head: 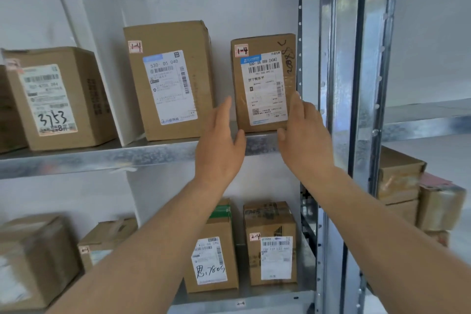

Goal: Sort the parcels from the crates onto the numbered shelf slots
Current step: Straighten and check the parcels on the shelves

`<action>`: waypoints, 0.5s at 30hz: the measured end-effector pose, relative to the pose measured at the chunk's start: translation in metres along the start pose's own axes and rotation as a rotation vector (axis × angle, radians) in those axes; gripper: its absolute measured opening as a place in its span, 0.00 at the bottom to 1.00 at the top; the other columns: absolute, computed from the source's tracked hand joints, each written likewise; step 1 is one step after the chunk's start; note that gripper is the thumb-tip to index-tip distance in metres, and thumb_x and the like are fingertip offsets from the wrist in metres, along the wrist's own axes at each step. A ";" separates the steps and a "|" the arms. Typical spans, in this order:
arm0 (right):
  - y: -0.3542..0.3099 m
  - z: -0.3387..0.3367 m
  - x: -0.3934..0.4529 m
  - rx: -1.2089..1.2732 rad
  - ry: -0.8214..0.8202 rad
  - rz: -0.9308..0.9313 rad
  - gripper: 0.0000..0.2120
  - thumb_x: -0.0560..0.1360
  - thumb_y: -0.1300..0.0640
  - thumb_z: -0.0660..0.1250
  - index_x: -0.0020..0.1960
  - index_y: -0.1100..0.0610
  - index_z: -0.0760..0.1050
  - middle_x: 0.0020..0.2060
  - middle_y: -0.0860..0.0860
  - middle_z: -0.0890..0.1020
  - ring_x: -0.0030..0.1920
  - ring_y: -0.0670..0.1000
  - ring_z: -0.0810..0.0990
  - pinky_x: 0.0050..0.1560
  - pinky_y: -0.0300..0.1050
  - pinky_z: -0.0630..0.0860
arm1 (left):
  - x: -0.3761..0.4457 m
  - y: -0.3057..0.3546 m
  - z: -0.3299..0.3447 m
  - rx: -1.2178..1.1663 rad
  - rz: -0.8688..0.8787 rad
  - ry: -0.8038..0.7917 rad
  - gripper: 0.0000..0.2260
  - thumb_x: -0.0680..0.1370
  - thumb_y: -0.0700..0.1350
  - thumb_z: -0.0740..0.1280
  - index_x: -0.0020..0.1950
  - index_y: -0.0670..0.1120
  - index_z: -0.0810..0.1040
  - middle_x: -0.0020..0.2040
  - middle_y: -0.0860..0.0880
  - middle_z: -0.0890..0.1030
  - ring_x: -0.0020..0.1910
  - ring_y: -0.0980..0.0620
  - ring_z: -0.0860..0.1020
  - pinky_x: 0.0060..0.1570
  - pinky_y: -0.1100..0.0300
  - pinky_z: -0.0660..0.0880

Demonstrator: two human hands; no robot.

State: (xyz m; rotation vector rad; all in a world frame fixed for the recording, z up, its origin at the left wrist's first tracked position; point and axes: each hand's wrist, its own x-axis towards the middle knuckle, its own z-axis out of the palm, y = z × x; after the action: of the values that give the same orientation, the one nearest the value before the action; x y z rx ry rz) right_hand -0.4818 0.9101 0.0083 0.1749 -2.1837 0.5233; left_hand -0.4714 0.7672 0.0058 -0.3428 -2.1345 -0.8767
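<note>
A small brown parcel tagged "1-4", with a white shipping label, stands upright at the right end of the upper metal shelf. My left hand is raised just left of its lower edge, fingers straight, with a small gap to the box. At the parcel's lower right corner my right hand has straight fingers along the box side and the thumb at its bottom edge. A taller parcel, also tagged "1-4", stands to its left.
A box marked "3753" sits at the shelf's far left. The lower shelf holds several parcels, one tagged "2-4". A steel upright rises right beside the parcel. More boxes sit on the neighbouring rack.
</note>
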 end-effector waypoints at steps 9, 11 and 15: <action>0.002 0.026 -0.105 0.039 0.009 -0.037 0.15 0.73 0.61 0.69 0.59 0.63 0.75 0.52 0.60 0.77 0.50 0.61 0.78 0.41 0.42 0.68 | -0.118 -0.077 -0.007 -0.052 -0.029 -0.092 0.19 0.78 0.41 0.65 0.69 0.47 0.70 0.63 0.49 0.75 0.63 0.50 0.73 0.60 0.66 0.65; 0.003 0.035 -0.127 0.035 -0.074 0.038 0.15 0.76 0.60 0.66 0.62 0.62 0.74 0.55 0.58 0.76 0.52 0.59 0.76 0.43 0.42 0.67 | -0.138 -0.095 -0.001 -0.059 -0.077 -0.145 0.20 0.78 0.41 0.66 0.70 0.47 0.71 0.65 0.48 0.75 0.64 0.48 0.73 0.62 0.61 0.67; 0.013 0.055 -0.163 0.028 -0.207 0.218 0.13 0.78 0.57 0.63 0.62 0.59 0.73 0.56 0.55 0.75 0.51 0.56 0.75 0.44 0.45 0.70 | -0.178 -0.121 0.018 -0.136 -0.222 -0.228 0.21 0.79 0.40 0.64 0.71 0.47 0.69 0.67 0.50 0.74 0.65 0.49 0.72 0.64 0.50 0.70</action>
State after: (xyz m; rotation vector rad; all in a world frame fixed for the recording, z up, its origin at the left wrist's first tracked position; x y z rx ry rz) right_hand -0.4243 0.8883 -0.1533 0.0047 -2.4138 0.6840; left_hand -0.4251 0.6997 -0.1942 -0.2895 -2.3605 -1.1608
